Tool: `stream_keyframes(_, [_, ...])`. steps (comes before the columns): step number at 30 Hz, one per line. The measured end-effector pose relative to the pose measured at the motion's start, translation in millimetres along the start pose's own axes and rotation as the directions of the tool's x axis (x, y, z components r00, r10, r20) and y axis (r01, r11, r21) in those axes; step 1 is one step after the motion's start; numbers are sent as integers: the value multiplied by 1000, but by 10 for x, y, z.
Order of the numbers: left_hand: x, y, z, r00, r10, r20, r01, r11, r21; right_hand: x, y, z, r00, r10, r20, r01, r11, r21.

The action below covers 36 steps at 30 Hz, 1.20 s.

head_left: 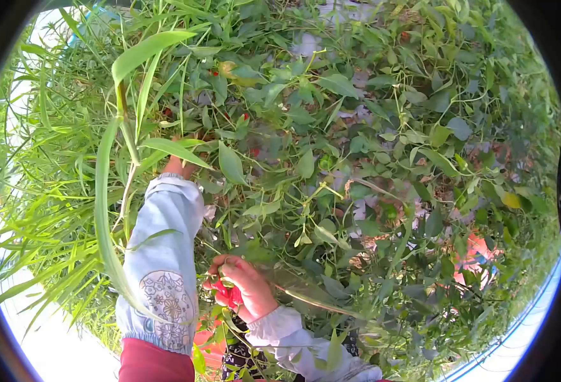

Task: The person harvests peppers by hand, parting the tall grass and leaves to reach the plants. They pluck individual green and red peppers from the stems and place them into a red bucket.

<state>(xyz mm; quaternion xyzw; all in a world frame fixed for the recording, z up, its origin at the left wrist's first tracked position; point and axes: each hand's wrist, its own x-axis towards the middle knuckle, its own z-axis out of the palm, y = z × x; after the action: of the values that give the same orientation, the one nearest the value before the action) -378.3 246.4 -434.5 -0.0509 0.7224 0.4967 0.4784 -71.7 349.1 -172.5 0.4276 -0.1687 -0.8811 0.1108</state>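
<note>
My left hand [180, 167] reaches into the foliage at centre left, below a long grass blade. Leaves cover its fingers, so their pose and anything in them stay hidden. Lower down, in front of my body, my right hand [247, 288] is closed around red peppers [231, 297], with the fingers curled in. Green leafy pepper plants [306, 162] surround both hands. Small spots of red fruit [255, 152] show between the leaves just right of my left hand.
A tall grass stalk [127, 137] stands over my left forearm, with dense grass [57, 184] along the left. An orange-red object [477, 258], partly covered by leaves, lies at the right. Another orange-red surface [211, 349] shows below my hands.
</note>
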Motion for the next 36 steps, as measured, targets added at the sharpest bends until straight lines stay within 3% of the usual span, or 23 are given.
stream_keyframes(3, [54,-47,9,996,87,13,-88,994,61,-12,7,2,999,-14,-52,13,1000,-8])
stream_keyframes(7, [94,-122,21,977,214,10,-214,969,124,19,38,-86,999,-14,39,13,999,45])
stream_keyframes(8, [93,-132,31,969,246,6,-244,959,146,-29,-10,-17,999,4,-38,-4,1000,13])
stream_keyframes(14, [-12,-72,145,912,409,-7,-390,875,286,-3,15,-27,1000,-18,-21,18,1000,1])
stream_keyframes(16, [-265,64,35,935,351,-54,-323,903,284,-17,4,-3,1000,-11,-9,11,1000,-5])
stream_keyframes(17, [143,387,41,944,321,-75,-289,915,281,-23,-4,3,1000,-13,-3,13,1000,-8])
stream_keyframes(25, [-803,936,378,974,83,-209,-36,975,220,-6,-1,17,999,-26,46,27,1000,-8])
stream_keyframes(27, [-826,933,382,984,87,-158,-56,980,191,0,1,7,998,-40,47,40,999,-9])
stream_keyframes(29, [-965,1047,504,958,-91,-273,92,996,-10,-5,20,-4,998,-44,46,44,999,0])
stream_keyframes(31, [-941,987,417,978,-59,-202,69,997,45,6,3,-2,996,-48,72,47,999,16])
stream_keyframes(33, [-945,878,425,960,101,-262,-99,995,20,-3,8,22,997,-45,63,45,999,1])
stream_keyframes(34, [-948,887,537,924,137,-358,-87,985,151,-4,1,39,998,-43,50,44,999,-17])
stream_keyframes(35, [-822,639,380,947,306,-101,-290,946,147,-1,-8,43,998,-45,54,47,999,-20])
stream_keyframes(36, [-956,722,510,951,307,-43,-279,908,313,1,-2,37,998,-44,51,45,999,-20])
